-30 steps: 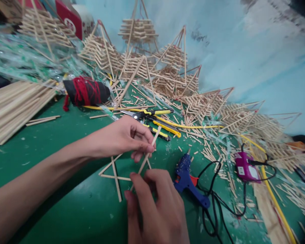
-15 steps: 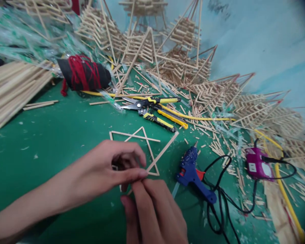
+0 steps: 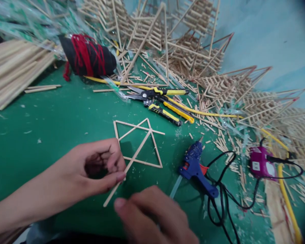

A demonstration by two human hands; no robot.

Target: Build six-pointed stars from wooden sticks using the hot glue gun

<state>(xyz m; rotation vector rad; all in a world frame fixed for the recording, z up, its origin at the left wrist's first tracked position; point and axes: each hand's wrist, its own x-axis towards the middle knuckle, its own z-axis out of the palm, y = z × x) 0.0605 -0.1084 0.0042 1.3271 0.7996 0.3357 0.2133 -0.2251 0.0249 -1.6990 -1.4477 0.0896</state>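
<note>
Thin wooden stick frame (image 3: 138, 145), squarish with crossing diagonals, flat mid-mat; one long stick (image 3: 127, 168) juts toward near edge.

Bare green mat (image 3: 66, 118) lies open centre-left; snips (image 3: 165, 101), glue gun (image 3: 195, 167) and, seemingly, tangled cable (image 3: 223, 203) crowd the right.

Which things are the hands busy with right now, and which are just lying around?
Busy with:
- left hand pinching the long stick
- stick frame that the long stick lies across
- right hand, close by, blurred

Lying around:
- glue gun
- cutters
- black bundle with red thread
- stick pyramids
- purple box
- stick pile
</note>
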